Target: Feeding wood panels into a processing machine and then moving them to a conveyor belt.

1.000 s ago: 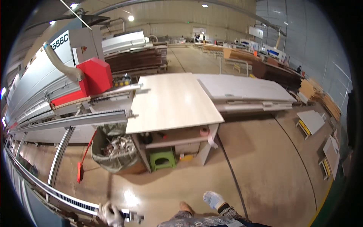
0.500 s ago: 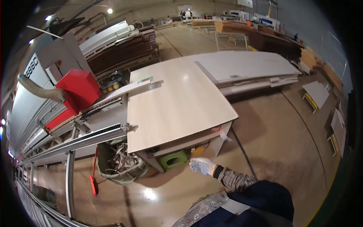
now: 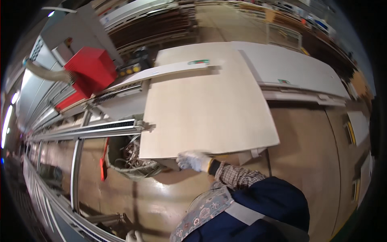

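A large pale wood-grain panel (image 3: 205,109) lies flat in front of me at table height. At its near edge is my right hand (image 3: 194,161), in a white work glove, with loosely bent fingers and nothing visible in them. Whether the fingertips touch the panel's edge I cannot tell. My left hand (image 3: 134,237), also gloved, shows only its fingertips at the lower rim, beside the metal frame; the rest is cut off. Across the panel's far left part reaches a narrow white strip (image 3: 173,71) with a green label on its end.
Left stands a long machine with a red hood (image 3: 92,70), a hose (image 3: 46,73) and a metal rail (image 3: 100,127). Under the rail a sack of offcuts (image 3: 133,155) sits near a red-orange dustpan (image 3: 102,169). White panels (image 3: 294,70) are stacked right of the wood-grain panel.
My right hand has moved left and up to the panel's near edge. My left fingertips have come into view at the bottom. The view has tilted down, closer to the panel.
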`<state>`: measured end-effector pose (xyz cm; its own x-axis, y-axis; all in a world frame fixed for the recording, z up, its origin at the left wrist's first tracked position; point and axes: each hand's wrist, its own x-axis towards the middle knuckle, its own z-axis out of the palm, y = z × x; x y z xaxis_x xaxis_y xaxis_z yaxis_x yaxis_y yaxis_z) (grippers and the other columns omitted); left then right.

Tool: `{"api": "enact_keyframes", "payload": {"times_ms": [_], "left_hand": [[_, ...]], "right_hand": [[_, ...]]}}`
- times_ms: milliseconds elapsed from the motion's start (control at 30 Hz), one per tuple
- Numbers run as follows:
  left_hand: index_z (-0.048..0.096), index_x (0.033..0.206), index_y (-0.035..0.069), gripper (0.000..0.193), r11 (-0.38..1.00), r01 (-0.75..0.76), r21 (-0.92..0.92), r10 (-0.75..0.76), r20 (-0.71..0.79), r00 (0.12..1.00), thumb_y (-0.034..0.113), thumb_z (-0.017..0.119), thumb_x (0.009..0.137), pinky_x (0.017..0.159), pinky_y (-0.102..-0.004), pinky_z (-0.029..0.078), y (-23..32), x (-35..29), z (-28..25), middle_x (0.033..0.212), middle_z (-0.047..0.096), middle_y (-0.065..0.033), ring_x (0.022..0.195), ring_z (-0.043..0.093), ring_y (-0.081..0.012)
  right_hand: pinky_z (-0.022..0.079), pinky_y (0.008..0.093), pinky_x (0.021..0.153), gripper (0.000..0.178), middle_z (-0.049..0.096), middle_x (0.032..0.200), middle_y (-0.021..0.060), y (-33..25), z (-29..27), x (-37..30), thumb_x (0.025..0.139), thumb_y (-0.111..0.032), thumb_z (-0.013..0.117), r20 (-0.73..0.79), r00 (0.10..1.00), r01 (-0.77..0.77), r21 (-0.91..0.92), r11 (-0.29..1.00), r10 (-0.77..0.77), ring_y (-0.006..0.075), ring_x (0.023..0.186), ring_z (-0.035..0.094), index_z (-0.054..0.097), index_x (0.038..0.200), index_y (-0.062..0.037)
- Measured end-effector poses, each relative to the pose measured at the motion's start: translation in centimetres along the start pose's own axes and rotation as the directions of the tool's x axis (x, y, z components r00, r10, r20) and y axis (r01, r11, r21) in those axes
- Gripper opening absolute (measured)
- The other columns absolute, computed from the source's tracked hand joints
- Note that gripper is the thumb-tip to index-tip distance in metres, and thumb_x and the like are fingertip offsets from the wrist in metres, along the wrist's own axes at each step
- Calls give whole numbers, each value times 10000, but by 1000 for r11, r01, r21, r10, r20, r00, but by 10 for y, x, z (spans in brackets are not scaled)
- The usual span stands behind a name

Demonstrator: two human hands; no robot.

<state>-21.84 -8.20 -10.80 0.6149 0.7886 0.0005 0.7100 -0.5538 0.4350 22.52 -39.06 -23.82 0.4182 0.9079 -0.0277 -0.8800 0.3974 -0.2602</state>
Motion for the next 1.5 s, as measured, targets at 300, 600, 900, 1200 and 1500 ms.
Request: {"api": "enact_keyframes", "payload": {"times_ms": [300, 600, 900, 1200, 1500], "left_hand": [[703, 1166, 70, 359, 825, -472, -310, 487, -31, 873, 288, 749, 885, 1102, -468, 406, 284, 150, 178, 1310, 634, -161, 1284, 530, -364], [560, 1392, 55, 667, 846, -520, 119, 534, -178, 827, 487, 647, 891, 1187, -582, 254, 356, 195, 275, 1416, 518, -194, 1361, 407, -423], [580, 1355, 80, 653, 871, -482, 95, 491, -153, 858, 483, 664, 850, 1145, -562, 303, 378, 199, 259, 1396, 516, -188, 1328, 417, -411], [602, 1300, 68, 623, 861, -490, 133, 508, -230, 830, 454, 682, 818, 1123, -553, 329, 374, 193, 258, 1342, 543, -194, 1280, 448, -403], [564, 1414, 69, 677, 894, -437, 102, 445, -72, 893, 478, 642, 880, 1218, -564, 235, 385, 194, 254, 1474, 497, -219, 1409, 381, -431]], "right_hand": [[605, 344, 881, 263, 729, 1083, 127, -184, -33, -58, 1059, -195, 534, -470, 802, 307, -204, 930, -367, 244, 973, 709, 646, 1195, 0], [572, 375, 997, 394, 586, 1418, 151, -216, -54, -48, 1075, -213, 484, -570, 774, 204, -185, 961, -274, 262, 1205, 630, 533, 1414, -20], [563, 394, 1003, 420, 584, 1384, 171, -237, -68, -15, 1044, -207, 568, -540, 808, 161, -185, 969, -237, 287, 1189, 620, 529, 1404, 6], [506, 400, 1075, 485, 543, 1419, 199, -233, -31, 1, 1040, -204, 569, -509, 817, 117, -316, 942, -272, 276, 1258, 569, 468, 1450, 34], [510, 446, 1082, 451, 562, 1409, 190, -235, -45, -3, 1044, -172, 534, -445, 850, 182, -251, 951, -280, 299, 1251, 588, 473, 1430, 52]]}}
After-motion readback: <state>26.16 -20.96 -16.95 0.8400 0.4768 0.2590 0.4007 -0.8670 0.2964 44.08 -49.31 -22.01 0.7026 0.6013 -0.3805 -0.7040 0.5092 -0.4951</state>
